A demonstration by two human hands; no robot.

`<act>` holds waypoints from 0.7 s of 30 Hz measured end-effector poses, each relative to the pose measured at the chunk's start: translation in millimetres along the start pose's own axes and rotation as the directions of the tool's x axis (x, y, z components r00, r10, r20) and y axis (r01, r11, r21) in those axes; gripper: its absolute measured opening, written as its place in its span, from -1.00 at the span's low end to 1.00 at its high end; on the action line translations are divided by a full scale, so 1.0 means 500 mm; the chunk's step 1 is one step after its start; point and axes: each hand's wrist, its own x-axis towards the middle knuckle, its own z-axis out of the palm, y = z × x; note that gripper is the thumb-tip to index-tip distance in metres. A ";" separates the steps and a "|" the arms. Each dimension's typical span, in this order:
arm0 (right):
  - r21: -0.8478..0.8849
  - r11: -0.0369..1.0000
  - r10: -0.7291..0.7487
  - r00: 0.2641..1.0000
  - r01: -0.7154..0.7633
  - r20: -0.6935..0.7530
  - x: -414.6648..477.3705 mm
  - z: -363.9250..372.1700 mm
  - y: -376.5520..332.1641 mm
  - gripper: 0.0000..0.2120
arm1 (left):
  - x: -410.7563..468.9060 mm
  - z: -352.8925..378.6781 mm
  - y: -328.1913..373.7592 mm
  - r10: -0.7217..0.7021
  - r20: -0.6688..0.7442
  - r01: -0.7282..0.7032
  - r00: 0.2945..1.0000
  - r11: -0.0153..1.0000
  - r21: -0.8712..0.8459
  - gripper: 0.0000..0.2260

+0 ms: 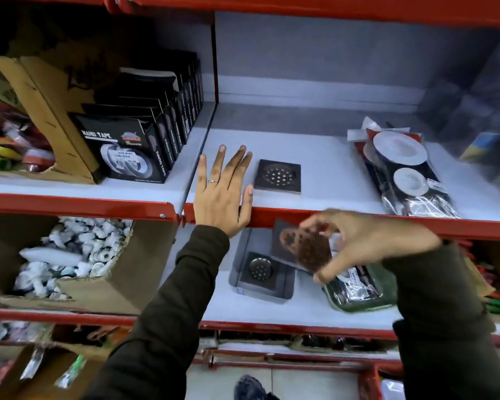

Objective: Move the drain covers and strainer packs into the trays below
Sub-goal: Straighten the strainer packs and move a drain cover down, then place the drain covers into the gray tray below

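Observation:
A dark square drain cover (278, 175) lies flat on the upper shelf. My left hand (224, 194) is spread open just left of it, holding nothing, its thumb near the cover's corner. My right hand (361, 245) grips a second square drain cover (296, 249), tilted, above the grey tray (286, 287) on the lower shelf. A third drain cover (259, 269) lies inside that tray. Strainer packs (401, 168) in clear plastic rest on the upper shelf at the right. A green tray (381, 290) on the lower shelf holds another strainer pack (355, 287).
Black nano tape boxes (136, 134) stand left of the shelf divider. A cardboard box of white fittings (75, 255) fills the lower left. Red shelf edges (272, 217) run across in front of both shelves. Blurred boxes (485, 111) stand at the far right.

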 end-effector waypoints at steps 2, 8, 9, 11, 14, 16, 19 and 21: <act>-0.039 0.996 0.081 0.986 -0.076 0.143 0.027 0.043 0.013 -0.32 | 0.002 0.002 0.001 0.002 -0.012 -0.002 1.000 1.000 0.010 -0.47; -0.089 0.976 0.206 0.971 -0.196 0.118 0.286 0.200 0.107 -0.29 | 0.003 0.011 0.001 0.005 -0.039 -0.004 0.999 0.999 0.032 -0.48; -0.078 0.977 0.205 0.977 -0.201 0.058 0.325 0.224 0.116 -0.24 | 0.004 0.011 0.001 0.000 -0.037 0.002 0.999 0.999 0.037 -0.47; -0.100 0.976 0.188 0.981 -0.192 -0.040 0.380 0.267 0.122 -0.20 | 0.003 0.014 -0.001 -0.007 -0.033 0.008 0.999 0.999 0.046 -0.46; -0.184 0.955 0.217 0.971 -0.231 -0.096 0.426 0.328 0.135 -0.16 | 0.004 0.016 -0.002 -0.002 -0.043 0.004 0.999 0.999 0.046 -0.48; -0.246 0.936 0.224 0.966 -0.250 -0.129 0.446 0.359 0.149 -0.18 | 0.004 0.015 -0.003 -0.004 -0.052 0.006 0.999 0.999 0.044 -0.49; -0.207 0.948 0.204 0.960 -0.243 -0.193 0.439 0.375 0.149 -0.23 | 0.002 0.011 -0.001 -0.004 -0.049 0.007 0.999 0.999 0.044 -0.49; -0.098 0.982 0.123 0.937 -0.163 -0.326 0.405 0.362 0.133 -0.41 | 0.002 0.008 0.001 -0.011 -0.041 0.012 0.999 0.999 0.040 -0.49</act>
